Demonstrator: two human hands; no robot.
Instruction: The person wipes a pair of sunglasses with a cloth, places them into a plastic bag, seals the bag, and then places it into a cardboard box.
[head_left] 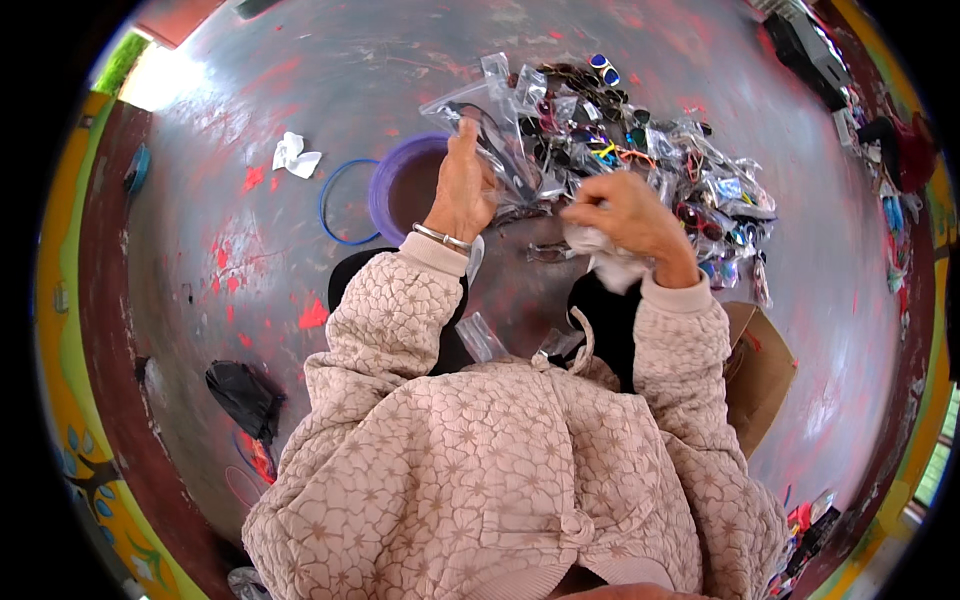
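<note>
Above the purple bowl (pixel 398 178), the left hand (pixel 463 185) pinches a clear plastic bag (pixel 495 135); the right hand (pixel 625 215) clutches white cloth (pixel 612 262).

Pale pink floral-quilted jacket (pixel 500 450), purple bowl (pixel 395 180), blue ring (pixel 335 200), grey floor (pixel 300 90) (flecked with red paint), multicoloured sunglasses (pixel 650 150).

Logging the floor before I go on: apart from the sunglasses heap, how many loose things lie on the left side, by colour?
Purple bowl: 1
Blue ring: 1
White crumpled scrap: 1
Black bag: 1
Total: 4
</note>
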